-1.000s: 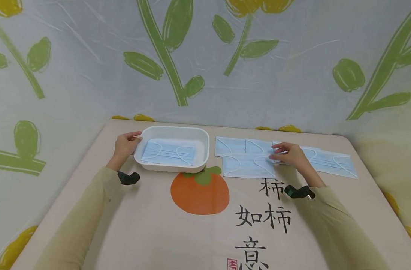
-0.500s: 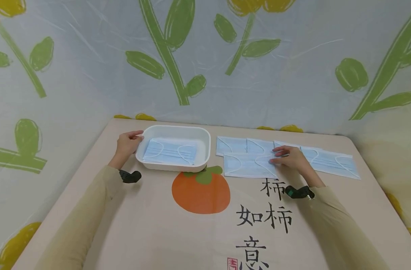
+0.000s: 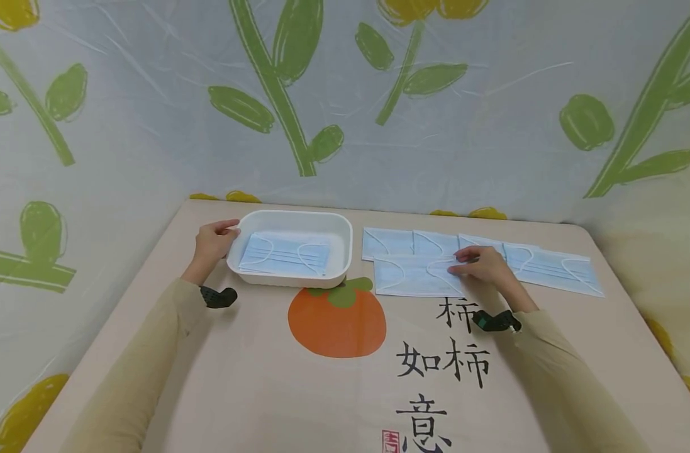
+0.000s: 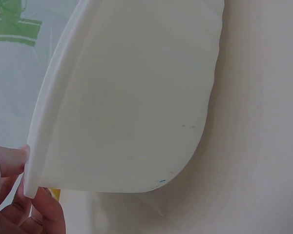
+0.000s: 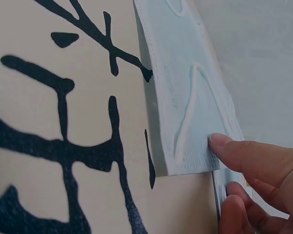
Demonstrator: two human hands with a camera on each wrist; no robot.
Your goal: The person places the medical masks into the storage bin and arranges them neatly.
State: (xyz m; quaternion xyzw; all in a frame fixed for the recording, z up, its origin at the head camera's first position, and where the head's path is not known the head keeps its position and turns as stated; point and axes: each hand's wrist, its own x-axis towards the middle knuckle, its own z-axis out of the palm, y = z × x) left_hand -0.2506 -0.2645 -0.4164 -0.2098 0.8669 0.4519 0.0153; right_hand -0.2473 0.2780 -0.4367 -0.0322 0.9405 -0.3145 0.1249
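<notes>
My left hand (image 3: 210,245) grips the left rim of a white plastic tray (image 3: 346,255), thumb and fingers on either side of the rim in the left wrist view. Inside the tray lies a light-blue face mask (image 3: 285,254) with white ear loops. My right hand (image 3: 488,264) is at the right end of another face mask (image 3: 415,277), the front one on the table. Its thumb (image 5: 224,146) presses on that mask near the end, and its other fingers curl below, close to the mask behind. The mask's long edge casts a thin shadow on the table.
Several more face masks (image 3: 387,241) lie overlapped in a row behind and to the right (image 3: 565,272), up to the table's right side. The tablecloth (image 3: 237,377) carries a printed orange persimmon and black characters. A flowered curtain (image 3: 169,126) stands behind the table.
My right thumb and index finger have drawn closer together at the front mask's right end. My left hand and the tray have stayed in place.
</notes>
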